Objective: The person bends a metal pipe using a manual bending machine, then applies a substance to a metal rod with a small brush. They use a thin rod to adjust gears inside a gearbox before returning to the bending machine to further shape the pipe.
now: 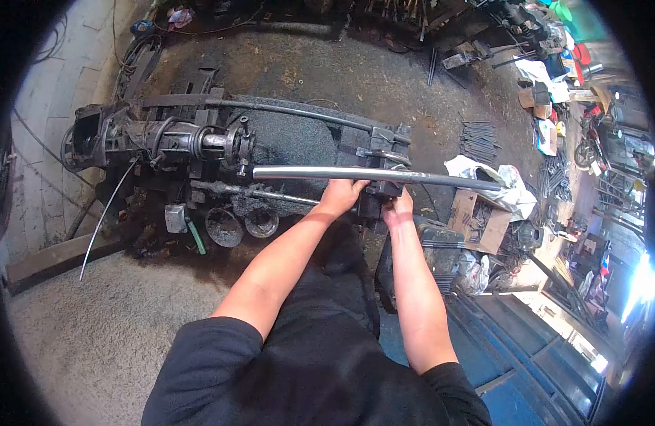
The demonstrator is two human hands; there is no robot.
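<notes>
A long round metal bar [310, 172] lies across the machine, shiny at its left end and darker toward the right. It passes through a dark clamp block [388, 189] on the machine's rails. My left hand [342, 195] is just below the bar, at the left side of the block. Its thumb points at the block, and its other fingers are partly hidden under the bar. At the block's lower right side, my right hand [398, 207] has its fingers curled against it. The bar's left end sits close to the chuck-like head [241, 145] of the machine.
Two parallel rails [292, 110] carry the block, with metal chips [292, 145] heaped between them. A thin hose [104, 224] hangs at the left, near a green-handled tool [196, 238]. Dark rods [480, 140] lie on the floor; a white plastic bag [512, 188] covers a cardboard box [494, 231].
</notes>
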